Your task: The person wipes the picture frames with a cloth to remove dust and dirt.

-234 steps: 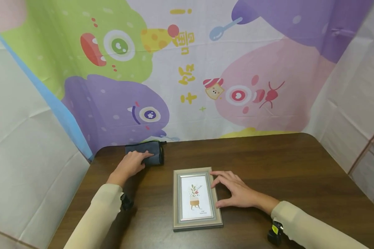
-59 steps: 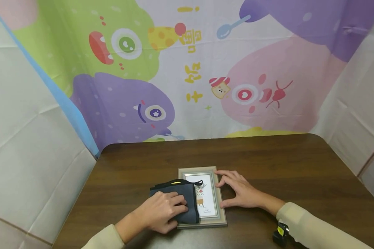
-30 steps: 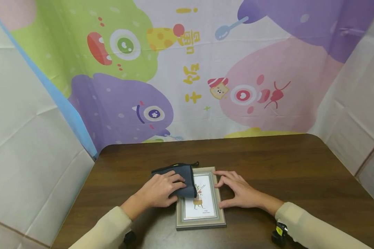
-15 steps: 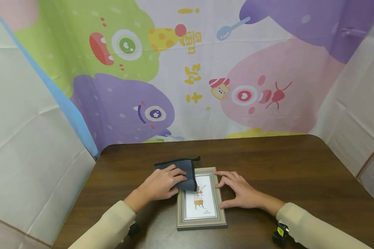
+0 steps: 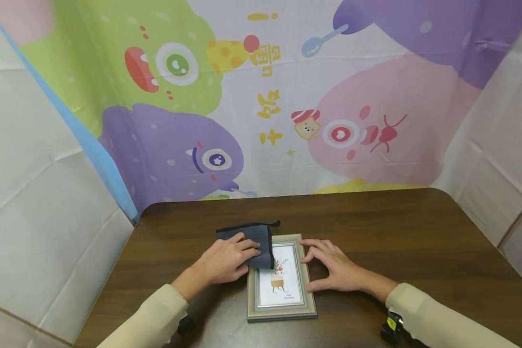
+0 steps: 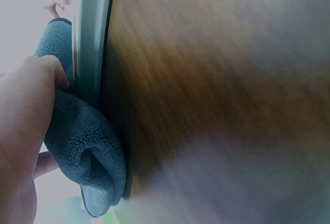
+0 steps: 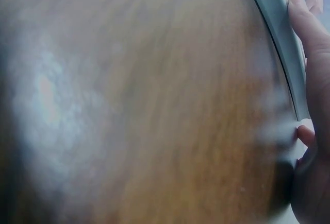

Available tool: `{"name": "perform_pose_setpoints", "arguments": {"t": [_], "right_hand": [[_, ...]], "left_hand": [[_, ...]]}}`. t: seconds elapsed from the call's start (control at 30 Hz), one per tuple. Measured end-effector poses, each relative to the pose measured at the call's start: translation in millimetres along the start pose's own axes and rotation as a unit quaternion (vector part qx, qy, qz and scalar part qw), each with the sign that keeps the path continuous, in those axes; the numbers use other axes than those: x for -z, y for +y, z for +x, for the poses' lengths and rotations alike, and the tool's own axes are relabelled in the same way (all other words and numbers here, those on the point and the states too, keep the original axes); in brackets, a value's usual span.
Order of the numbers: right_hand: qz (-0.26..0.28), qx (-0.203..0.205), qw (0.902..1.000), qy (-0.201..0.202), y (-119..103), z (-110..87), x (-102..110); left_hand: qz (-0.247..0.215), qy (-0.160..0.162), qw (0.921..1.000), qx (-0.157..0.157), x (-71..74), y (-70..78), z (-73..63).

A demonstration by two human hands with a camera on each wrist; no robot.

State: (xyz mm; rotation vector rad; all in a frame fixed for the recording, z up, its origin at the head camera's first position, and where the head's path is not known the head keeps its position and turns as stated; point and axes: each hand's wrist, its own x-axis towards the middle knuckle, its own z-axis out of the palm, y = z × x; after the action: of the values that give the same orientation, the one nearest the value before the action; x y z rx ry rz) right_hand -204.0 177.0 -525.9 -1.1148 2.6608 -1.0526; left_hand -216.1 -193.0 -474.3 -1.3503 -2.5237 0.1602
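Note:
A picture frame [image 5: 310,290] with a silvery-beige border lies flat on the table, a potted-plant print inside. Over its upper left part lies a folded dark grey-blue cloth [image 5: 263,239] with black edging and a small loop. My left hand [image 5: 230,256] holds this cloth from above, fingers bent over it; in the left wrist view the thumb presses into the fluffy cloth [image 6: 90,136] beside the frame's side. My right hand [image 5: 335,268] touches the frame's right edge with spread fingertips and thumb. The right wrist view has the thumb along that edge.
The brown wooden table [image 5: 396,232] has rounded far corners. Behind it hangs a printed cartoon curtain [image 5: 278,169], with pale cloth sheets [image 5: 48,169] at the sides. A small black device [image 5: 389,333] is strapped at the right wrist.
The cloth has come from the table's back left onto the frame, then slid from its lower left to its upper left under my left hand. My right hand stays at the frame's edge.

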Motion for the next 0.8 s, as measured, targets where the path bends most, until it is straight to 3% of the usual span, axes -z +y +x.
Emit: {"name": "perform_pose_setpoints", "arguments": {"t": [0.27,0.8], "right_hand": [[0.001,-0.002,1.0000,0.001,1,0.0,-1],[-0.011,0.001,0.9999,0.008,1,0.2,-2]], "left_hand": [[-0.001,0.012,0.9999,-0.011,1.8,7.2,-7.8],[-0.028,0.032,0.9956,-0.083,12.1,26.1,-19.2]]}}
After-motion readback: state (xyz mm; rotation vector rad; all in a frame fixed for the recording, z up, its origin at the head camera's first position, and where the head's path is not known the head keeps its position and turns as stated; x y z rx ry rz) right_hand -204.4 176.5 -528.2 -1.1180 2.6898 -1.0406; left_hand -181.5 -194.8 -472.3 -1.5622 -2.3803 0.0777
